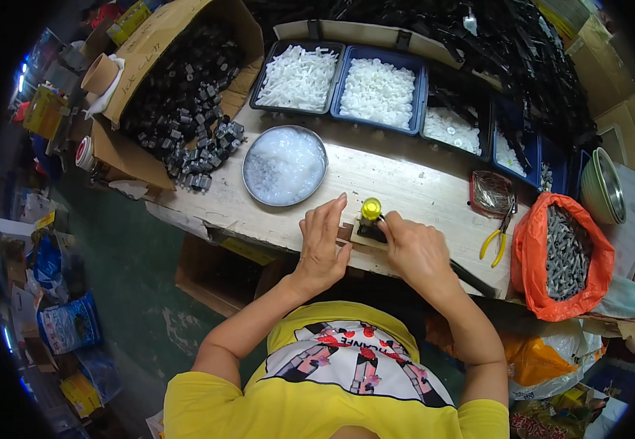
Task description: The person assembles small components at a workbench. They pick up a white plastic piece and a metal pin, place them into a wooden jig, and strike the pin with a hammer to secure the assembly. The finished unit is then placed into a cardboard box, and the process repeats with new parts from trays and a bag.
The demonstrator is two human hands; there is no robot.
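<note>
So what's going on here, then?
A person in a yellow shirt is working barehanded at a pale bench. The right hand is curled close beside a yellow-topped tool; exactly what it grips is hidden. The left hand is open on the tool's other side. Beyond it sits a round bowl of whitish contents; an orange bag of grey parts stands right.

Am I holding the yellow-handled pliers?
No, the pliers lie on the table beside the orange bag, apart from the left hand and right hand.
</note>
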